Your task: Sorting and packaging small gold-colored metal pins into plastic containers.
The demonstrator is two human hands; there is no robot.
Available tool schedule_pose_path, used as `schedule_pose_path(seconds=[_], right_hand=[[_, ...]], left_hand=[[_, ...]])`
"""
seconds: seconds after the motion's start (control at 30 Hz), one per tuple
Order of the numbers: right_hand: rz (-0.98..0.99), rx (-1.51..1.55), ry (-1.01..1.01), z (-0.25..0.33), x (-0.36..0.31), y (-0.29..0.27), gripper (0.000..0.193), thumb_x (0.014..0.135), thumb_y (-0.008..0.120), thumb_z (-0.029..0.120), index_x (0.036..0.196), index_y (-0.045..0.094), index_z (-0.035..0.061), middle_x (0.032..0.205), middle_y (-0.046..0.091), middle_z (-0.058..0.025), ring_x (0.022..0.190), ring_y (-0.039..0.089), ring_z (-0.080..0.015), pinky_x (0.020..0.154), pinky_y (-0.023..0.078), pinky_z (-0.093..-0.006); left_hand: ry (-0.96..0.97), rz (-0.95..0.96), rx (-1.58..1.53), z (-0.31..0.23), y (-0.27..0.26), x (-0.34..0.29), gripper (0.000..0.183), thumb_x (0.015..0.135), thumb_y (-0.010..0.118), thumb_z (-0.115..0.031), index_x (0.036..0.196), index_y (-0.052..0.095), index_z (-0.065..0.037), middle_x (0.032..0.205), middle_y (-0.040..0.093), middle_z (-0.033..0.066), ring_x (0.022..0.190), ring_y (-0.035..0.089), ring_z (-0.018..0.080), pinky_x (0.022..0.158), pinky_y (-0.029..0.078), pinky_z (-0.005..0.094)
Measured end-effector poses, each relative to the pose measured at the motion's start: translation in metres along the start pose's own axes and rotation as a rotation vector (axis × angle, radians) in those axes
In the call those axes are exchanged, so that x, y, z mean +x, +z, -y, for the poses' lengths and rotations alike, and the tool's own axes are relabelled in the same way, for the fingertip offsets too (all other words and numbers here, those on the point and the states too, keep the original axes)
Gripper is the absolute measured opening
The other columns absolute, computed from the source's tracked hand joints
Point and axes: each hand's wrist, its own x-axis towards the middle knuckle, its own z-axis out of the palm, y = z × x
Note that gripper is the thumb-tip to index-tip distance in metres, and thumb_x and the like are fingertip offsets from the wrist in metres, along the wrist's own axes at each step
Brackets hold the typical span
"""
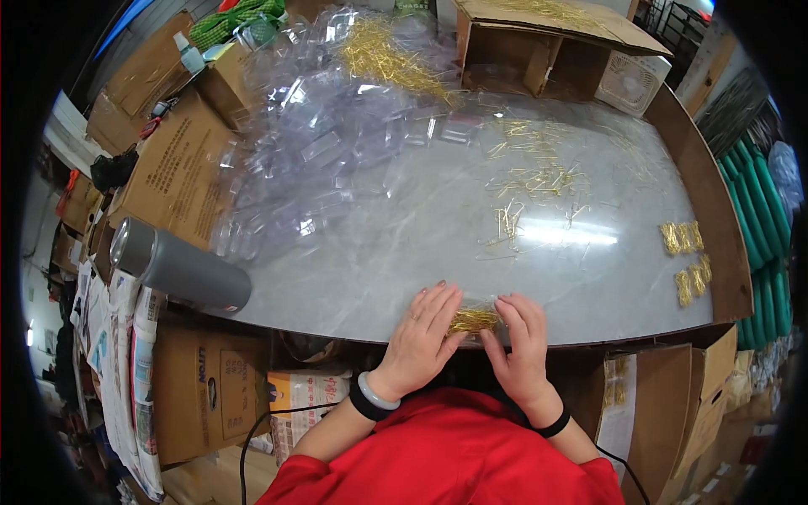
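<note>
At the table's near edge a bundle of gold wire hooks (473,321) lies in what looks like a clear plastic box, its edges partly hidden by my hands. My left hand (418,334) grips it from the left, thumb low and fingers reaching along its far side. From the right, my right hand (522,343) closes on the other end with thumb and bent fingers. Loose gold hooks (539,179) are spread in rough rows farther up the table. Many empty clear plastic boxes (324,151) are heaped at the far left, with a tangle of gold hooks (391,61) on top.
A grey tumbler (189,268) lies on its side at the left edge. Small gold bundles (683,238) sit by the right cardboard wall (715,210). At the back are a cardboard shelf (513,63) and a white fan (631,82). Open cartons (665,404) stand below on the right.
</note>
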Motion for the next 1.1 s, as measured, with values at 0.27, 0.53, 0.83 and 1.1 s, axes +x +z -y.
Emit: schedule_pose_path(seconds=[0.27, 0.53, 0.83, 1.1], right_hand=[[0.082, -0.022, -0.001, -0.006, 0.0, -0.001, 0.046, 0.09, 0.069, 0.005, 0.134, 0.057, 0.0009, 0.128, 0.065, -0.0165, 0.13, 0.055, -0.0393, 0.112, 0.037, -0.0558], [0.179, 0.067, 0.03, -0.009, 0.018, -0.004, 0.046, 0.094, 0.065, 0.007, 0.139, 0.054, 0.0022, 0.136, 0.06, -0.0172, 0.13, 0.054, -0.0409, 0.111, 0.039, -0.0499], [0.028, 0.013, 0.155, -0.015, 0.007, -0.011, 0.018, 0.087, 0.073, 0.006, 0.104, 0.067, 0.0032, 0.101, 0.064, -0.0135, 0.093, 0.061, -0.0339, 0.082, 0.05, -0.0427], [0.039, -0.01, 0.167, -0.019, 0.027, -0.005, 0.014, 0.088, 0.073, 0.008, 0.101, 0.068, 0.0049, 0.088, 0.064, -0.013, 0.08, 0.062, -0.0334, 0.072, 0.05, -0.0421]], left_hand=[[0.023, 0.0, 0.008, -0.003, 0.005, -0.001, 0.054, 0.092, 0.067, -0.008, 0.143, 0.049, 0.002, 0.144, 0.051, 0.021, 0.138, 0.047, 0.042, 0.113, 0.041, 0.049], [-0.017, 0.029, 0.079, -0.008, 0.006, -0.001, 0.046, 0.092, 0.067, -0.009, 0.134, 0.055, 0.003, 0.14, 0.048, 0.0213, 0.135, 0.045, 0.0425, 0.11, 0.041, 0.049], [0.049, 0.053, 0.023, -0.005, 0.008, 0.007, 0.044, 0.09, 0.065, -0.008, 0.132, 0.055, 0.004, 0.136, 0.047, 0.0213, 0.134, 0.044, 0.0426, 0.114, 0.039, 0.0498], [0.052, 0.074, -0.001, -0.004, 0.011, 0.011, 0.05, 0.089, 0.064, -0.005, 0.137, 0.05, 0.003, 0.136, 0.047, 0.0212, 0.132, 0.045, 0.0432, 0.114, 0.038, 0.0505]])
